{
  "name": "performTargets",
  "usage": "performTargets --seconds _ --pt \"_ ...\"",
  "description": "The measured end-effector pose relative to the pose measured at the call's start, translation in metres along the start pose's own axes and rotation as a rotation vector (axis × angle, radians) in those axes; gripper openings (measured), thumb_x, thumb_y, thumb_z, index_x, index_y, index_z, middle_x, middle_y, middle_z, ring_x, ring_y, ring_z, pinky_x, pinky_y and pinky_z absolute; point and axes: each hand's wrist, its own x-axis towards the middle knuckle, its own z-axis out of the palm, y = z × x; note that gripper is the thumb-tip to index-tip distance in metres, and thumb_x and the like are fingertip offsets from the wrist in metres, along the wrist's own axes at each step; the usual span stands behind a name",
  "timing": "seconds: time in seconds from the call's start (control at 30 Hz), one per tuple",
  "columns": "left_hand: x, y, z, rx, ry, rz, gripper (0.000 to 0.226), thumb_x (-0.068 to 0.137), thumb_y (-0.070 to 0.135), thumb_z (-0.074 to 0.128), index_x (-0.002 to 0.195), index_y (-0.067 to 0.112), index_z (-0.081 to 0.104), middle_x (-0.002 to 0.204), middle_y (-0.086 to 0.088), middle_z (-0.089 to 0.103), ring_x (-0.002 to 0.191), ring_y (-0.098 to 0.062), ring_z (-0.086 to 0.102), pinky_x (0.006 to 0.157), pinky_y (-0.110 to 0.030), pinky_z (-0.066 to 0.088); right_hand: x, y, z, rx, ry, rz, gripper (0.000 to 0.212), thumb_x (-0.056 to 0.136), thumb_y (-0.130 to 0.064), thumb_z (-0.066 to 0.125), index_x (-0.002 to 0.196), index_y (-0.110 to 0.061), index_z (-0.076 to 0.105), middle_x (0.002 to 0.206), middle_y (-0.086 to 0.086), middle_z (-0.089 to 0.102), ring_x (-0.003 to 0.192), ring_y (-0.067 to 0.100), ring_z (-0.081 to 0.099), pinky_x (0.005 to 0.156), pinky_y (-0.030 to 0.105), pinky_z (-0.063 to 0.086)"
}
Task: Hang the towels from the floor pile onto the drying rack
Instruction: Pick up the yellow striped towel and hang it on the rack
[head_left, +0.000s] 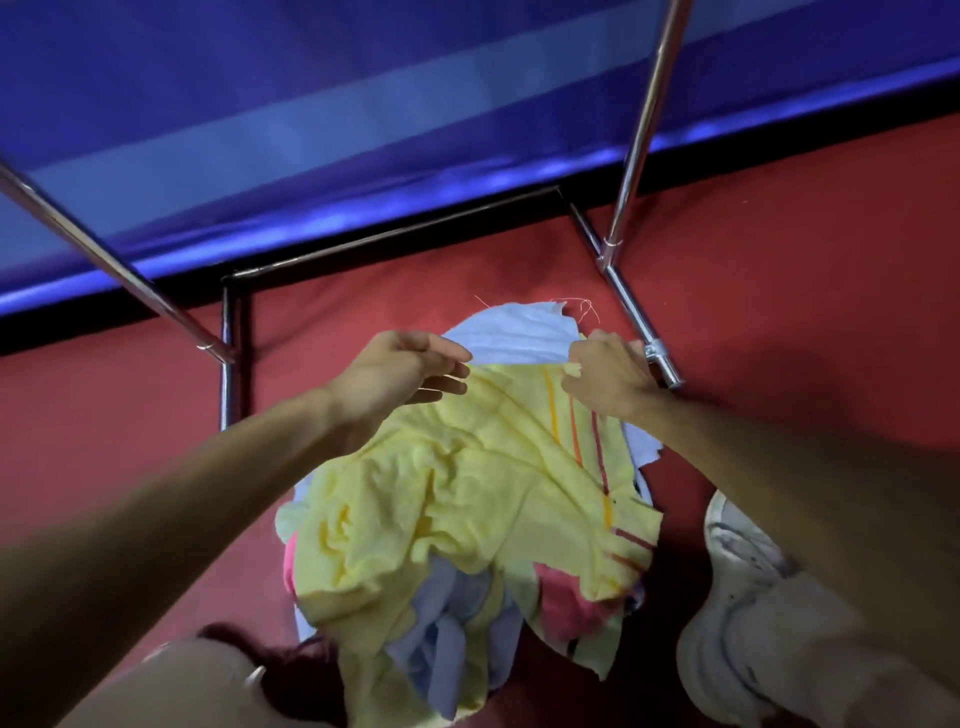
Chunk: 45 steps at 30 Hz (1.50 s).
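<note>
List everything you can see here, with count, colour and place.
yellow towel: one, yellow with orange and red stripes, on top of the pile, far edge lifted
white towel: one, white, just past the yellow towel's far edge
pile: one, pink, lilac and pale cloths, on the floor
rack: one, chrome tubes, standing over the pile's far side
floor: red, under everything
sheet: one, blue with a paler band, behind the rack
shoe: one, white, right of the pile
knees: two, beige trousers, bottom corners
left hand: one, at the yellow towel's far edge, grip unclear
right hand: one, pinches the yellow towel's far corner
</note>
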Motion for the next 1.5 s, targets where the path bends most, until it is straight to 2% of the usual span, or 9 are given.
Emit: performTargets --seconds 0.13,0.27,0.4,0.5,0.63,0.8,0.93,1.23,1.5 --pt "-0.037 0.043 -0.013 -0.048 0.048 0.057 0.019 0.093 0.000 0.052 0.087 0.014 0.065 0.090 -0.005 0.068 0.079 -0.015 0.068 0.078 -0.024 0.049 -0.019 -0.043 -0.059 0.256 0.008 -0.102 0.017 0.086 -0.019 0.059 0.073 -0.018 0.049 0.079 0.009 0.058 0.083 0.031 0.053 0.065 0.030 0.031" --pt "-0.086 0.095 -0.015 -0.131 0.111 0.163 0.017 0.092 -0.001 0.052 0.093 0.013 0.062 0.088 -0.006 0.067 0.084 -0.018 0.065 0.076 -0.024 0.050 -0.051 -0.093 -0.132 0.463 -0.010 -0.290 0.022 0.081 -0.019 0.073 0.072 -0.021 0.052 0.061 -0.009 0.052 0.052 0.007 0.053 0.048 0.022 0.037" --pt "-0.135 0.129 -0.021 -0.156 0.224 0.289 0.020 0.092 -0.004 0.053 0.106 0.010 0.057 0.097 -0.009 0.065 0.085 -0.018 0.062 0.079 -0.024 0.050 -0.087 -0.136 -0.204 0.616 0.020 -0.416 0.021 0.079 -0.021 0.079 0.072 -0.022 0.059 0.068 -0.008 0.055 0.064 0.005 0.051 0.053 0.014 0.037" --pt "-0.161 0.134 -0.030 -0.191 0.339 0.351 0.033 0.092 -0.005 0.052 0.123 0.006 0.052 0.112 -0.009 0.062 0.093 -0.016 0.061 0.076 -0.019 0.048 -0.116 -0.160 -0.243 0.781 -0.002 -0.477 0.012 0.083 -0.019 0.075 0.079 -0.014 0.065 0.063 -0.006 0.058 0.049 -0.004 0.051 0.044 0.011 0.038" --pt "-0.177 0.127 -0.032 -0.208 0.348 0.395 0.051 0.086 -0.012 0.053 0.134 0.003 0.043 0.110 -0.005 0.068 0.103 -0.017 0.062 0.082 -0.019 0.047 -0.135 -0.178 -0.261 0.869 -0.084 -0.557 0.010 0.088 -0.017 0.070 0.079 -0.015 0.065 0.071 0.003 0.061 0.060 0.013 0.056 0.049 0.022 0.041" --pt "-0.178 0.128 -0.028 -0.032 0.304 0.440 0.036 0.080 0.013 0.064 0.114 0.004 0.061 0.104 -0.011 0.071 0.095 -0.022 0.069 0.081 -0.032 0.054 -0.142 -0.187 -0.278 0.873 -0.122 -0.656 0.010 0.089 -0.007 0.066 0.081 -0.013 0.065 0.066 -0.002 0.062 0.052 0.006 0.056 0.043 0.022 0.044" --pt "-0.187 0.122 -0.035 0.070 0.375 0.510 0.024 0.094 0.024 0.060 0.079 0.007 0.066 0.074 -0.001 0.061 0.069 -0.011 0.053 0.069 -0.030 0.041 -0.143 -0.178 -0.270 0.891 -0.051 -0.613 0.005 0.085 -0.010 0.072 0.088 -0.012 0.069 0.074 -0.007 0.065 0.066 0.002 0.060 0.056 0.015 0.046" --pt "-0.209 0.137 -0.036 -0.373 0.513 0.625 0.027 0.097 0.022 0.056 0.096 -0.002 0.068 0.085 -0.013 0.066 0.076 -0.018 0.060 0.071 -0.029 0.049 -0.156 -0.178 -0.259 1.060 -0.151 -0.520 0.035 0.084 -0.017 0.072 0.112 0.003 0.065 0.101 0.014 0.071 0.094 0.027 0.067 0.088 0.037 0.052" --pt "-0.213 0.136 -0.032 -0.407 0.439 0.494 0.012 0.093 0.017 0.058 0.088 0.011 0.068 0.077 -0.003 0.067 0.065 -0.013 0.061 0.061 -0.024 0.046 -0.163 -0.188 -0.269 1.198 0.038 -0.534 0.033 0.096 -0.026 0.059 0.079 0.002 0.063 0.069 0.005 0.062 0.064 0.015 0.057 0.060 0.026 0.046"
